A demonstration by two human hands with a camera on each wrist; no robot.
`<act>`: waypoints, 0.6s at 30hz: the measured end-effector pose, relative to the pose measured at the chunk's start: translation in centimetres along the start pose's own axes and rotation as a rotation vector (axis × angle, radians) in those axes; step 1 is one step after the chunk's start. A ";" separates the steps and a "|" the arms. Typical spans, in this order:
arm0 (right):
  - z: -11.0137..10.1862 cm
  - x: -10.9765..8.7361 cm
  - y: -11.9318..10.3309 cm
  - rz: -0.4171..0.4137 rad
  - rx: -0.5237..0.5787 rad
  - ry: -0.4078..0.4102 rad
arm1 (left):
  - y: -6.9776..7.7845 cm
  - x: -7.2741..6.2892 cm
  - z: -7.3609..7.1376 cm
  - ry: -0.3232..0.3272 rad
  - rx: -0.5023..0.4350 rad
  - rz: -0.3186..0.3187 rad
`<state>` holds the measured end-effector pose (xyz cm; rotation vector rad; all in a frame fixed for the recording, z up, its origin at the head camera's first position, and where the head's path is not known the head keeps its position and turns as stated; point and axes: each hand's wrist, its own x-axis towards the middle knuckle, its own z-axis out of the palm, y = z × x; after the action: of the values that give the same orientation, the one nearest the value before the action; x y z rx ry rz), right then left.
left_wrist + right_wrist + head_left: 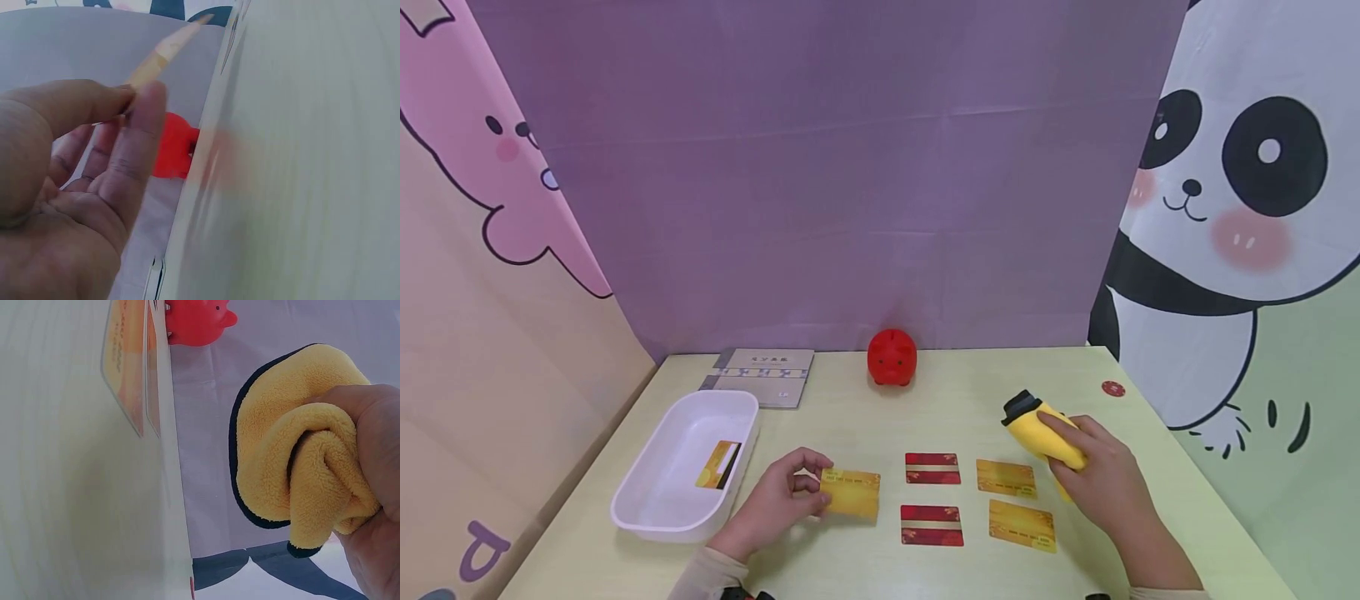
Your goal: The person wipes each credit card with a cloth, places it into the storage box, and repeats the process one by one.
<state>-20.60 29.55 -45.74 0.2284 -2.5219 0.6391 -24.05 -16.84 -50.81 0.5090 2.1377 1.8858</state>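
Note:
My left hand [781, 502] pinches a gold card [852, 493] by its left edge, thumb against fingertips; in the left wrist view that card [165, 53] appears nearly edge-on, raised off the table. In my right hand [1105, 475] is a folded yellow cloth [1037, 429] with dark edging, gripped above the table. The right wrist view shows the cloth [300, 425] bunched in the fingers. Between the hands lie two red cards, a far one [932, 468] and a near one [932, 526]. Right of these are two gold cards, one farther [1006, 479] and one nearer [1022, 525].
A white tub [662, 467] at the left contains a gold card [718, 464] with a black stripe. Behind it lies a grey booklet [763, 375]. A red piggy bank [892, 358] stands at the back middle, and a small red disc [1113, 388] lies near the right edge.

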 end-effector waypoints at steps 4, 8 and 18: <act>0.0 0.0 -0.2 -0.004 0.002 0.003 | 0.5 0.0 0.3 0.035 -0.059 0.011; 0.0 0.1 -0.2 -0.008 0.006 0.003 | 1.0 -0.1 0.7 0.055 -0.090 0.026; 0.7 0.0 -0.4 -0.025 0.021 -0.002 | 1.6 0.1 2.0 0.096 -0.188 0.039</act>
<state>-20.76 28.87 -46.08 0.2678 -2.5117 0.6557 -23.19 -14.87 -49.54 0.4311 1.9924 2.1466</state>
